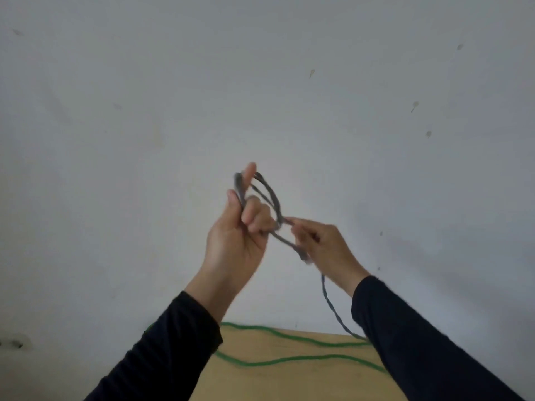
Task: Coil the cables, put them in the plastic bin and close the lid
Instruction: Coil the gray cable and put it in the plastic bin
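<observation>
A grey cable (272, 198) is held up in front of the wall, looped in a small coil. My left hand (240, 235) grips one side of the coil, thumb raised and fingers curled around the strands. My right hand (324, 244) pinches the cable just right of the coil. The loose end of the grey cable hangs down under my right wrist to the table. A green cable (289, 340) lies in wavy lines on the wooden table (275, 380). No plastic bin shows in this view.
A plain pale wall (260, 82) with a few small marks fills most of the view. Both forearms wear dark sleeves. Only the far part of the table shows at the bottom edge.
</observation>
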The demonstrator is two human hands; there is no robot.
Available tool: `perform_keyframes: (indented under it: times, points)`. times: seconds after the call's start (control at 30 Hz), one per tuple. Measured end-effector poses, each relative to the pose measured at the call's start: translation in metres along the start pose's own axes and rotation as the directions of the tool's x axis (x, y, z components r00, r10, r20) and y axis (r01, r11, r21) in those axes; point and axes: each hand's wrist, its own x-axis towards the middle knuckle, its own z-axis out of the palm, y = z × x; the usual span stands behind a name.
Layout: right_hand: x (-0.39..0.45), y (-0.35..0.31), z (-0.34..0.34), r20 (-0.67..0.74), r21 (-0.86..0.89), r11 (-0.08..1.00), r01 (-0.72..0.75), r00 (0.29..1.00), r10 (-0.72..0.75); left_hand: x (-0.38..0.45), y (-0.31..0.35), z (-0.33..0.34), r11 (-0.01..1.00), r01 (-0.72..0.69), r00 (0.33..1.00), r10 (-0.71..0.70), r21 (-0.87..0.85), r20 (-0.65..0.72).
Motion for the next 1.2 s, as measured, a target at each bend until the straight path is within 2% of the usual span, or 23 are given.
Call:
perform_keyframes:
  times: [0.07,0.17,0.2,0.27,0.3,0.33,0.37,0.43,0.5,0.57,0.63,0.7,0.8,0.9,0.97,1.03,1.13,1.2]
  points:
    - [-0.015,0.006,0.017,0.098,-0.085,0.996,0.000,0.995,0.009,0.017,0.015,0.000,0.993,-0.088,0.992,0.095,0.081,-0.088]
    - [-0.033,0.001,0.032,0.286,-0.166,0.986,0.023,0.958,0.026,0.034,0.023,-0.016,0.918,-0.123,0.961,0.204,0.376,-0.186]
    - [-0.037,-0.002,0.034,0.336,-0.222,0.973,0.057,0.942,0.022,0.035,0.024,-0.022,0.842,-0.114,0.951,0.247,0.527,-0.188]
    - [-0.038,-0.012,0.033,0.392,-0.318,0.938,0.139,0.920,-0.003,0.031,0.021,-0.033,0.537,-0.065,0.942,0.311,0.841,-0.126]
    - [-0.036,-0.018,0.029,0.394,-0.331,0.927,0.176,0.919,-0.034,0.027,0.018,-0.040,0.376,-0.036,0.949,0.303,0.926,-0.087]
    - [-0.033,-0.024,0.025,0.383,-0.323,0.924,0.203,0.921,-0.068,0.023,0.014,-0.048,0.271,-0.003,0.961,0.266,0.963,-0.072]
    - [-0.029,-0.030,0.019,0.361,-0.306,0.925,0.224,0.927,-0.105,0.016,0.009,-0.055,0.220,0.022,0.975,0.209,0.975,-0.069]
    - [-0.018,-0.040,0.003,0.278,-0.274,0.930,0.245,0.946,-0.168,0.000,-0.003,-0.065,0.201,0.041,0.996,0.067,0.979,-0.055]
    - [-0.006,-0.046,-0.014,0.217,-0.242,0.944,0.224,0.961,-0.172,-0.020,-0.015,-0.062,0.258,0.051,0.997,-0.064,0.965,-0.036]
    - [0.002,-0.050,-0.026,0.229,-0.201,0.961,0.190,0.963,-0.142,-0.037,-0.027,-0.050,0.329,0.058,0.990,-0.144,0.942,-0.011]
    - [0.006,-0.051,-0.030,0.250,-0.171,0.968,0.181,0.959,-0.135,-0.045,-0.033,-0.038,0.425,0.075,0.984,-0.179,0.902,0.003]
    - [0.008,-0.050,-0.029,0.228,-0.115,0.977,0.179,0.962,-0.150,-0.042,-0.033,-0.032,0.561,0.110,0.982,-0.188,0.820,-0.003]
    - [0.008,-0.049,-0.027,0.160,-0.010,0.988,0.154,0.976,-0.150,-0.038,-0.028,-0.027,0.761,0.146,0.972,-0.228,0.632,0.051]
    - [0.010,-0.038,-0.023,0.061,0.125,0.989,0.076,0.995,-0.084,-0.032,-0.017,-0.016,0.918,0.230,0.960,-0.268,0.322,0.079]
    - [0.011,-0.026,-0.013,-0.012,0.204,0.979,0.014,1.000,-0.012,-0.022,-0.007,-0.007,0.974,0.179,0.978,-0.192,0.142,0.084]
    - [0.009,-0.015,0.001,-0.023,0.130,0.991,-0.033,0.999,0.036,-0.007,0.003,0.000,0.995,0.072,0.996,-0.075,0.064,0.050]
    - [-0.007,-0.006,0.024,0.103,-0.128,0.992,-0.002,0.995,0.015,0.020,0.022,0.003,0.987,-0.080,0.993,0.092,0.142,-0.075]
    - [-0.023,-0.005,0.034,0.222,-0.183,0.982,0.038,0.975,0.004,0.035,0.034,-0.005,0.944,-0.152,0.964,0.207,0.293,-0.167]
